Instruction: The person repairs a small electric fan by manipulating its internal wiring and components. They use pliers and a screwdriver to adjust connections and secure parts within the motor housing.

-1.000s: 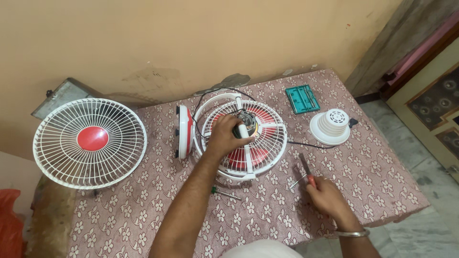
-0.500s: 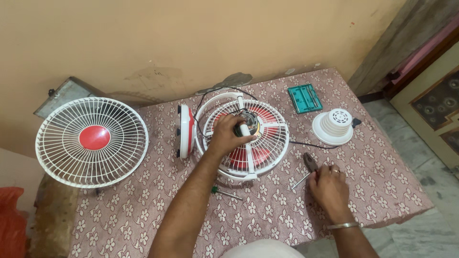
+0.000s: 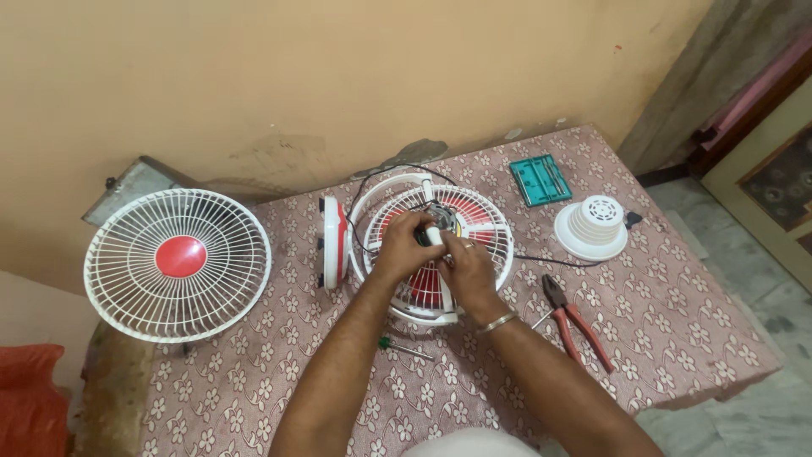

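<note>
Nearest the camera, on the flowered tablecloth [image 3: 677,338]: a small green-handled screwdriver [image 3: 404,346], lying loose between the 2 forearms and touched by neither. Just to the right of that, red-handled pliers [image 3: 575,326], set down apart from both hands. Further in, found both hands together at the middle of the open table fan [image 3: 486,222], which lay flat on its back near the centre of the table with red blades showing through the white rear cage. Left hand [image 3: 404,248] clenched over the motor hub [image 3: 436,222], fingers curled round it. Right hand [image 3: 468,272], metal bangle [image 3: 497,322] at the wrist, pressed close against a small white piece [image 3: 435,234] at the hub; could not tell whether pinched or only touched. Judged best done with the left grip kept firm so the hub could not turn, the right fingers worked lightly, and the black cable [image 3: 550,261] kept out from under the wrists. Beside the fan on the left, a white-and-red disc [image 3: 333,243] stood on edge. Further left, the detached front grille [image 3: 178,264] with its red centre, hanging over the table edge. Toward the far right, a white vented cover [image 3: 592,227] and a green tool case [image 3: 540,179]
</note>
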